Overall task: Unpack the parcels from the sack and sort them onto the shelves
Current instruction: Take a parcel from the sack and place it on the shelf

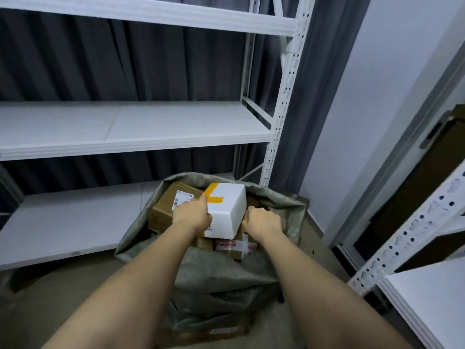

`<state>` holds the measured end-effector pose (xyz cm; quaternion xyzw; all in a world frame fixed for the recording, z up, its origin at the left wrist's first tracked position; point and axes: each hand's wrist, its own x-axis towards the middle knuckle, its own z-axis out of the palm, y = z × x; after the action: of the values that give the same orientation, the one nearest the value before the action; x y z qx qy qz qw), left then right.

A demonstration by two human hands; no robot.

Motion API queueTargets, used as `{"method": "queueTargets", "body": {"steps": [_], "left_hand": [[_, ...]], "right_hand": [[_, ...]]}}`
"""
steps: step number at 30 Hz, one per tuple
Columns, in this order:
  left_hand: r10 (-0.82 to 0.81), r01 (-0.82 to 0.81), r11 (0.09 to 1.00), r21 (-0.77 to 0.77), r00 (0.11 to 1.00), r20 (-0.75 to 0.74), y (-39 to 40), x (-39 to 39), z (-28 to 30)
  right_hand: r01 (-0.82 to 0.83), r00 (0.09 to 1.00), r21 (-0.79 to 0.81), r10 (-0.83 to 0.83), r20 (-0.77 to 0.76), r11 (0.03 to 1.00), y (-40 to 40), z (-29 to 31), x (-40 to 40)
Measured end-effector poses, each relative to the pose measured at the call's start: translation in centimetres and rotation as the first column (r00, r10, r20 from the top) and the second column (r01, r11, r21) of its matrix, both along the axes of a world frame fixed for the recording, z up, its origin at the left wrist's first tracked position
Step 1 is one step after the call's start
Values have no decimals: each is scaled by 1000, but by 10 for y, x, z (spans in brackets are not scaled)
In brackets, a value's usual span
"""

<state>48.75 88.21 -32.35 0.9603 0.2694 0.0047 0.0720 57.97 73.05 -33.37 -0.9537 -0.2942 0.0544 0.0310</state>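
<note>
A white foam box sealed with strips of yellow tape (226, 210) is held at the mouth of a grey-green woven sack (226, 275) that stands open on the floor in front of a white metal shelving unit (136, 129). The left hand (192, 214) is pressed against the box's left face, with the fingers laid along the taped corner and the thumb against the near face. The right hand (263, 219) is set at the box's right edge with its fingers curled over and out of sight behind the box, so the exact grip there cannot be told. The box is tilted and is seen above the other parcels in the sack. A brown cardboard box with a white printed label (168, 205) is lodged just beside it on the left, touching the sack's wall. Below the foam box, a small cardboard parcel bound with red-and-white printed tape (235, 246) is partly visible. A dark grey curtain (125, 61) hangs behind the shelves. A second white shelving unit (427, 285) is seen at the right edge, near a pale wall (364, 122).
</note>
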Motion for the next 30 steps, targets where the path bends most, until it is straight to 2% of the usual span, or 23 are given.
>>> {"method": "queueTargets", "body": {"steps": [8, 12, 15, 17, 19, 21, 23, 27, 30], "left_hand": [[22, -26, 998, -65, 998, -53, 59, 69, -34], [10, -24, 994, -106, 991, -136, 79, 101, -52], [25, -54, 985, -164, 985, -171, 92, 117, -65], [33, -76, 970, -229, 982, -186, 99, 124, -75], [56, -122, 934, -335, 978, -201, 109, 130, -87], [106, -197, 870, -451, 970, -220, 119, 134, -99], [152, -266, 790, -552, 958, -244, 130, 138, -111], [181, -288, 625, -726, 958, -224, 138, 143, -129], [291, -331, 500, -800, 935, -205, 141, 147, -134]], "right_hand": [[35, 996, 10, -34, -82, 999, 63, -35, 64], [195, 953, 81, -169, -252, 978, 82, -58, 88], [456, 788, 175, -305, -534, 873, 93, -79, 101], [634, 618, 231, -304, -725, 738, 100, -92, 104], [764, 461, 222, -272, -845, 606, 108, -106, 106], [815, 342, 170, -223, -913, 554, 115, -121, 106], [843, 267, 124, -206, -941, 524, 120, -135, 105], [918, 121, 61, -129, -984, 393, 122, -151, 101], [953, 75, 55, -58, -995, 298, 121, -149, 102]]}}
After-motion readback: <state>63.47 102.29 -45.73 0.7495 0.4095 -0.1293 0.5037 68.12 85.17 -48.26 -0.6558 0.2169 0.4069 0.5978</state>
